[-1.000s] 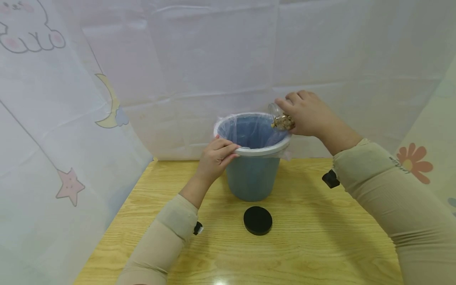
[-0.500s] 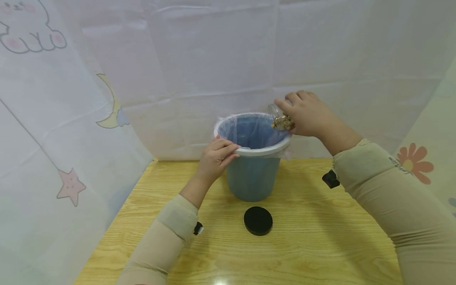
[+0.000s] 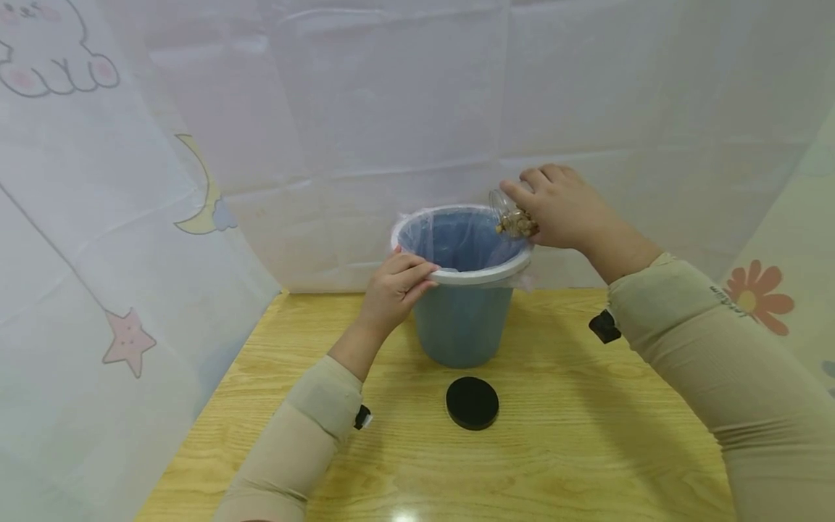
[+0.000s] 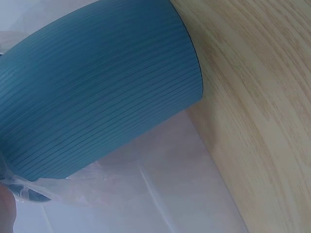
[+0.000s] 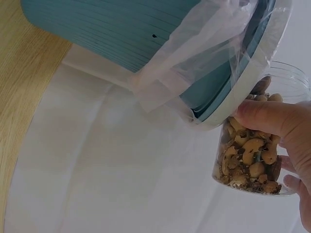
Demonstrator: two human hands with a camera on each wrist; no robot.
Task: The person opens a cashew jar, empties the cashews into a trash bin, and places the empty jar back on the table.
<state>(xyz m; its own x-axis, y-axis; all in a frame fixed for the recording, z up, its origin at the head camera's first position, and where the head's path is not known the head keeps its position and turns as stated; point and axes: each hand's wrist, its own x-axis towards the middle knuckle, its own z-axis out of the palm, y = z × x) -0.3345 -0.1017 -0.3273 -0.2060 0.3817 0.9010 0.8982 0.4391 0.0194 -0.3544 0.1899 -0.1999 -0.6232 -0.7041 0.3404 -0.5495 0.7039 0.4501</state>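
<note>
A blue trash bin [image 3: 462, 326] with a white rim and a clear plastic liner [image 4: 87, 189] stands upright on the table. My left hand [image 3: 394, 290] grips the near left of its rim, fingers on top and thumb below. Over the bin's right side, my right hand [image 3: 561, 206] holds a clear jar [image 5: 290, 80] tipped on its side, mouth toward the bin's opening. Mixed nuts [image 5: 252, 158] lie inside the jar, some near its mouth in the head view. My right thumb is at the bin's rim in the right wrist view. The bin's bottom is hidden.
A round black lid [image 3: 472, 403] lies flat on the wooden table [image 3: 554, 457], in front of the bin. Printed white sheets [image 3: 391, 94] hang behind and at both sides. Loose liner plastic [image 5: 194, 53] hangs outside the bin's rim.
</note>
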